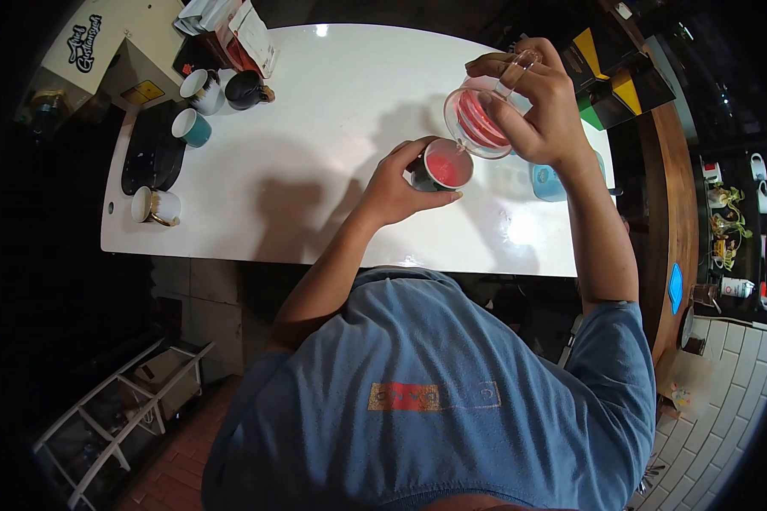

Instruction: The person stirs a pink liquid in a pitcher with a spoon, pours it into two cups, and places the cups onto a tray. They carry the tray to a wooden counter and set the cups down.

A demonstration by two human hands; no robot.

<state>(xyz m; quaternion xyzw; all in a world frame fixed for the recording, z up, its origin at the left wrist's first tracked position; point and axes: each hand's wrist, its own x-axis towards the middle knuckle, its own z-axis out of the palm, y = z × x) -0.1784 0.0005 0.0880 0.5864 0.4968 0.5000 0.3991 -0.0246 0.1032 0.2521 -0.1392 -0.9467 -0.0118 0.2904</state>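
My left hand (397, 186) is wrapped round a cup (448, 165) with a white inside and a dark outer wall, held above the white table. Pink liquid with some bubbles shows inside the cup. Up and to the right, my right hand (544, 111) grips the clear handle of a glass pitcher (470, 136). The pitcher is tilted, its lip close over the cup's right rim, with pink liquid in it. A thin trickle seems to hang at the lip. Below my right wrist sits a light blue container (549, 182), partly hidden by the forearm.
On the left of the white table (315, 94) stand a white mug with a gold handle (155, 206), a teal cup (193, 128), a white-and-dark cup (201, 90) and a black mug (245, 90). Bags (245, 38) lie behind. Black-and-yellow boxes (614, 77) stand at the right edge.
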